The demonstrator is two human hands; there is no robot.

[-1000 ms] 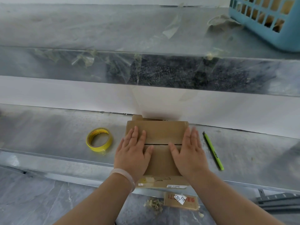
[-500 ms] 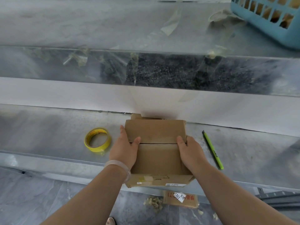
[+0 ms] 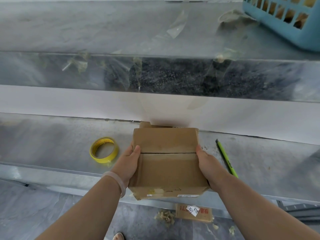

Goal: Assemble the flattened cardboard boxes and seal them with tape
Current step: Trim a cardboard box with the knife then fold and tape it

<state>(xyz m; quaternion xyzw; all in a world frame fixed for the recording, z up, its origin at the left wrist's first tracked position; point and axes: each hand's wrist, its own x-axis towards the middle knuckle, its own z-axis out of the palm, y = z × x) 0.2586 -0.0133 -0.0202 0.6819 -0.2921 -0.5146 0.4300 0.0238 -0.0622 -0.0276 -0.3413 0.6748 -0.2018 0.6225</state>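
A brown cardboard box (image 3: 167,163) stands on the grey metal shelf (image 3: 52,144), its two top flaps folded shut and meeting at a bare seam across the middle. My left hand (image 3: 128,163) grips the box's left side, thumb on the top by the seam. My right hand (image 3: 209,165) grips the right side the same way. A roll of yellow tape (image 3: 103,150) lies flat on the shelf just left of my left hand.
A green pen (image 3: 226,157) lies on the shelf right of the box. A blue plastic basket (image 3: 285,18) sits on the upper ledge at top right, with scraps of clear tape nearby. On the floor below lie a cardboard piece (image 3: 194,213) and shreds.
My hands slid off the top flaps, where they pressed flat, to the box's two sides. The box has shifted slightly toward me.
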